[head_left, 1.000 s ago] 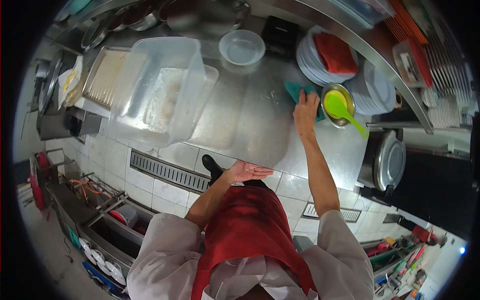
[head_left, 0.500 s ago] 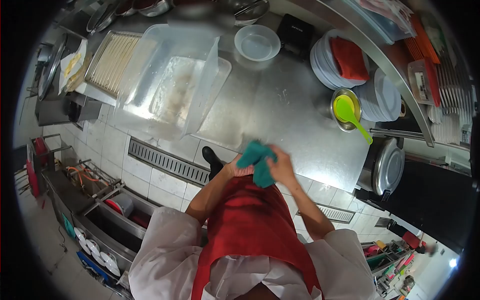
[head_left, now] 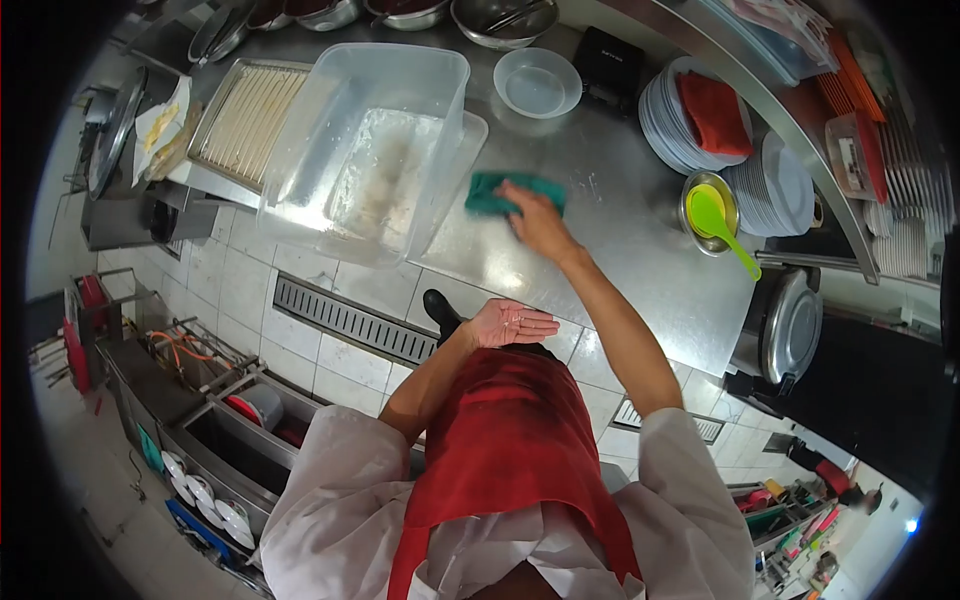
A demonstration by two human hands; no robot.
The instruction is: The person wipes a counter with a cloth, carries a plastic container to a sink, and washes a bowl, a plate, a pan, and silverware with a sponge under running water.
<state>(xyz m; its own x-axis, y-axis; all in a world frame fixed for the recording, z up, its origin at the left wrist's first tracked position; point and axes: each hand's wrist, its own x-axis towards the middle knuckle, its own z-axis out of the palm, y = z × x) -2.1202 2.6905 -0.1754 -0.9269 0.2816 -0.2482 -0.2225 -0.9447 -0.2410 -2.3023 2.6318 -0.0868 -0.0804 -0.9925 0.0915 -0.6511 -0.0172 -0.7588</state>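
Observation:
My right hand (head_left: 538,222) presses a folded green cloth (head_left: 486,196) against the steel table (head_left: 620,280), its fingers over the cloth's top. The cloth lies just right of a large clear plastic tub (head_left: 290,210). My left hand (head_left: 505,325) is held palm up at the table's front edge, fingers stretched out and together. Small pale specks show on that palm, too small to name. A shallow tray (head_left: 470,140) sticks out from beneath the tub's right side.
Behind the cloth stands a round clear bowl (head_left: 537,84) beside a black device (head_left: 608,68). Stacked white plates (head_left: 665,125) carry a red cloth (head_left: 712,115). Closer, a metal bowl (head_left: 688,212) holds a green spoon (head_left: 710,215). A wire-rack tray (head_left: 245,120) sits left of the tub.
My right hand has carried the green cloth from between both hands forward onto the tabletop. My left hand has let go of it and turned palm up, fingers straight.

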